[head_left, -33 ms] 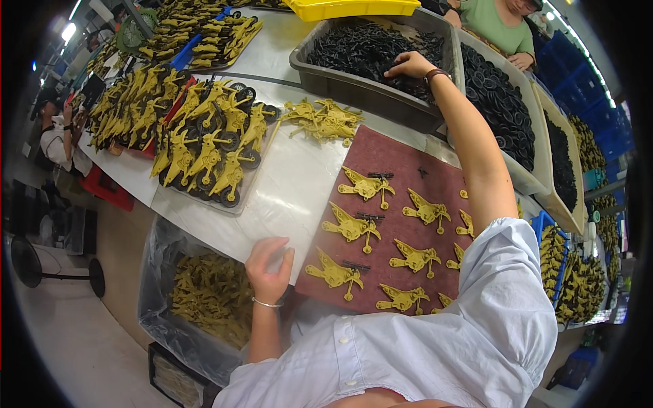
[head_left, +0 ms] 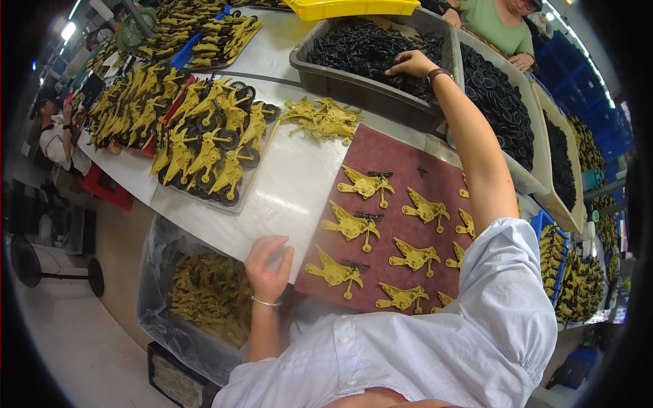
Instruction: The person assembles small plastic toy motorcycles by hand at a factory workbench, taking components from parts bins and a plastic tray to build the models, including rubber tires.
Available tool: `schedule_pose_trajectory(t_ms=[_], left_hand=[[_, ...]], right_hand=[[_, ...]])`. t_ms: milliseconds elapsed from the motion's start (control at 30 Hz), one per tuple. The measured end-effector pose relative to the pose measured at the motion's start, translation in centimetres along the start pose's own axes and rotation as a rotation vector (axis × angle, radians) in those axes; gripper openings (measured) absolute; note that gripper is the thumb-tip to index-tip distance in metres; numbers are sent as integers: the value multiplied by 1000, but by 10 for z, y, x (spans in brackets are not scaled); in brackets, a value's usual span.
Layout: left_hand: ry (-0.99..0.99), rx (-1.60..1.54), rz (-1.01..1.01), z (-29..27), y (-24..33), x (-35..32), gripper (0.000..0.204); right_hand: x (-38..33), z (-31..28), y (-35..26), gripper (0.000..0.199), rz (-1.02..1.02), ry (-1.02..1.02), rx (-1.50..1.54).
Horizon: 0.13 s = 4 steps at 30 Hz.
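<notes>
My right hand (head_left: 410, 64) reaches far forward into a grey bin (head_left: 354, 85) full of small black parts (head_left: 360, 44), fingers curled down among them; whether it grips one is hidden. My left hand (head_left: 267, 266) rests on the white table sheet (head_left: 286, 197) at the near edge, fingers loosely apart, holding nothing, just left of a maroon mat (head_left: 408, 180). Several yellow toy motorbike bodies (head_left: 350, 226) lie in rows on the mat; three on its left side have a black piece laid on them.
A loose pile of yellow bodies (head_left: 323, 117) lies beyond the mat. Trays of assembled yellow bikes with black wheels (head_left: 207, 146) fill the left. A plastic-lined bin of yellow parts (head_left: 204, 299) sits below the table edge. Bins of black wheels (head_left: 507, 115) stand right. A person in green (head_left: 500, 27) works opposite.
</notes>
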<state>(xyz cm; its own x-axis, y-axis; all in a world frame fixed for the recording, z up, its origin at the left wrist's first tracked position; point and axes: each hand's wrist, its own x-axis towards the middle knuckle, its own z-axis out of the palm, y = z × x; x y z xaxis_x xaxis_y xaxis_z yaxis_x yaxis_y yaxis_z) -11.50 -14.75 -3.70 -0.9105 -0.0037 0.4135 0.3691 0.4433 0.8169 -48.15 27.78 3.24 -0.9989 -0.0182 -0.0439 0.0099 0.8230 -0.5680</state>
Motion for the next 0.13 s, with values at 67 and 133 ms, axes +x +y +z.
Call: schedule_pose_trajectory(t_ms=[67,133], left_hand=[[-3,-9,14,-1,-2,-1,19],[-8,-16,20,-2,-2,-1,18]], right_hand=[[-3,-6,2,59,-19,8,-18],[-6,-16,0,63,132,-45,59]])
